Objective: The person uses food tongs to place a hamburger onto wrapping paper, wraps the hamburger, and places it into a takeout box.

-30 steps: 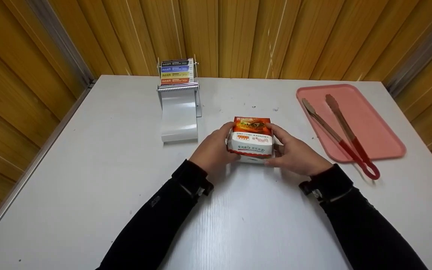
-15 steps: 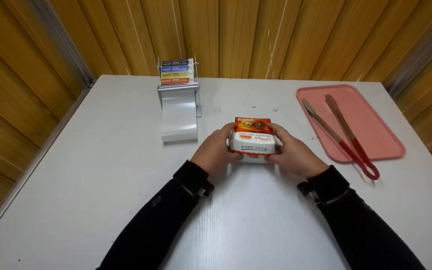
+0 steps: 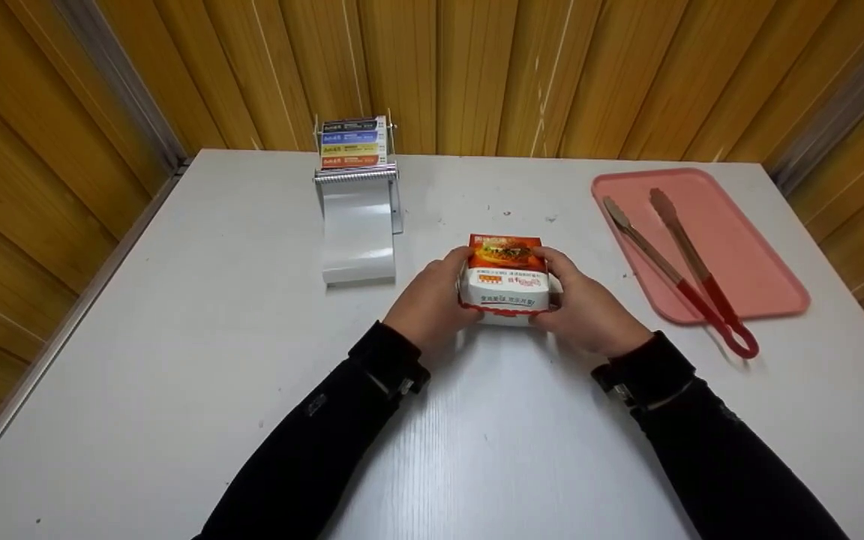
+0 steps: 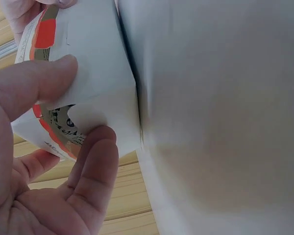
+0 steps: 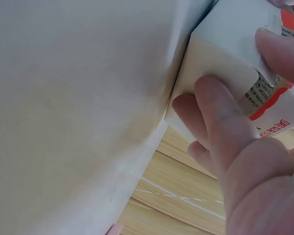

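Note:
A small paper burger box (image 3: pixel 507 281), orange-red on top with a burger picture and white in front, stands closed on the white table (image 3: pixel 432 450). My left hand (image 3: pixel 433 304) holds its left side, and my right hand (image 3: pixel 589 311) grips the right side. Seen from the left wrist, the left thumb (image 4: pixel 59 81) lies on the box's near white face while other fingers touch its side. In the right wrist view, the right thumb (image 5: pixel 281 51) presses that face and several fingers (image 5: pixel 215 107) lie against the side wall. The box's far side is hidden.
Left of the box stands a metal label dispenser (image 3: pixel 357 176) with several coloured rolls or labels and a glossy white strip (image 3: pixel 359 232) hanging forward. At right, red-handled tongs (image 3: pixel 702 281) lie across a pink tray (image 3: pixel 747 247). A wood-panel wall (image 3: pixel 469 75) closes the back.
The box has shifted very slightly right and its top has tilted a little. My right hand has moved slightly left, closer against the box. Dispenser, tray and tongs have not moved.

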Available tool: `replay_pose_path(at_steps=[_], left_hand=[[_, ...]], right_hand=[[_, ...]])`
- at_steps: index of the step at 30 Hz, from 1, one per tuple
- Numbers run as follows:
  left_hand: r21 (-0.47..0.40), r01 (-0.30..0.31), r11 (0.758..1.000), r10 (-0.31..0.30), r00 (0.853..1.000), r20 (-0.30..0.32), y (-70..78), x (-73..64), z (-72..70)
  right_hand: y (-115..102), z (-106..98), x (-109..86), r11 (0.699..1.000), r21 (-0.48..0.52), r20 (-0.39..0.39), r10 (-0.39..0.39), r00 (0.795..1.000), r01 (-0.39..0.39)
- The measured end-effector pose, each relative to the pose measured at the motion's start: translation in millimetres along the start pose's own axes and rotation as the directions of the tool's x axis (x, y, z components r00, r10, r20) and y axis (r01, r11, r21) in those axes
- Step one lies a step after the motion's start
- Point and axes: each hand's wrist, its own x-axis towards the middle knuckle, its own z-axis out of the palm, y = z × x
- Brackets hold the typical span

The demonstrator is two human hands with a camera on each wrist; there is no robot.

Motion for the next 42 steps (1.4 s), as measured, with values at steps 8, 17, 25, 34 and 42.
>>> replay_pose_path(at_steps=[8, 17, 25, 34, 42], left_hand=[[0.009, -0.002, 1.000, 0.002, 1.000, -0.020, 1.0, -0.9, 1.3], [0.030, 0.015, 0.999, -0.014, 0.999, -0.032, 3.8, -1.5, 2.1], [0.046, 0.026, 0.999, -0.025, 0.999, -0.036, 4.8, -1.6, 3.5], [0.030, -0.003, 1.000, 0.004, 1.000, -0.025, 2.2, -1.3, 2.8], [0.040, -0.021, 0.999, 0.021, 1.000, -0.013, 1.8, -1.4, 1.7]], right_hand=[[-0.6, 0.3, 0.3, 1.000, 0.014, 0.004, 0.000, 1.000, 0.000], [-3.7, -0.2, -1.0, 1.000, -0.004, -0.003, 0.016, 1.000, -0.016], [-6.0, 4.1, -2.2, 1.000, -0.014, -0.027, -0.010, 1.000, 0.009], [-7.2, 8.9, -3.3, 0.998, -0.040, -0.061, -0.040, 0.997, 0.038], [-6.2, 10.9, -3.3, 0.996, -0.057, -0.061, -0.070, 0.996, 0.066]])
